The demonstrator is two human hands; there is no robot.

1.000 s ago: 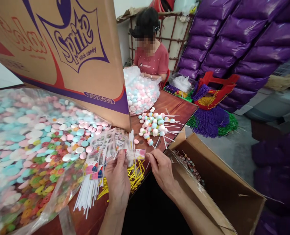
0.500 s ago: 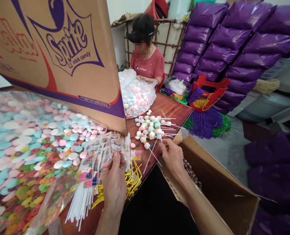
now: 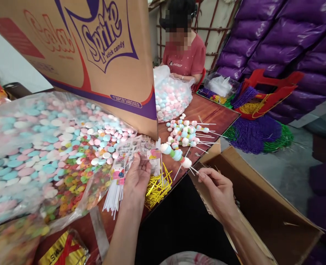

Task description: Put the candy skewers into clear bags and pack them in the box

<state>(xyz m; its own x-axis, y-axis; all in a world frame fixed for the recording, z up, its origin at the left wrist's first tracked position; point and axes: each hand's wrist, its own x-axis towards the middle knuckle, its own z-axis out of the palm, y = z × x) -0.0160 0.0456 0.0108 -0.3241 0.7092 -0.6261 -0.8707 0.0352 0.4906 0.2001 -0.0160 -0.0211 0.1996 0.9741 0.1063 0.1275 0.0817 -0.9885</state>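
My right hand (image 3: 216, 187) pinches the white stick of a candy skewer (image 3: 176, 155), threaded with white, blue, green and reddish sweets. That skewer is held up in front of a pile of similar candy skewers (image 3: 183, 132) on the table. Thumb and fingers of my left hand (image 3: 138, 175) close on a clear printed candy bag (image 3: 154, 154). Under and behind that hand lies a stack of such printed bags (image 3: 126, 152). Bare white sticks (image 3: 112, 198) stick out beside my left wrist, and gold twist ties (image 3: 159, 187) lie between my hands.
A large carton (image 3: 107, 84) stands on the table (image 3: 204, 106). To the left spreads a plastic bag of pastel candies and gummy rings (image 3: 41, 147). Below my right arm is an open cardboard box (image 3: 262, 198). A co-worker (image 3: 185, 55) sits opposite, behind a candy bag (image 3: 174, 95).
My right hand has lifted one candy skewer off the pile and drawn it nearer. The left hand stays at the printed bags. The view has swung to the left.
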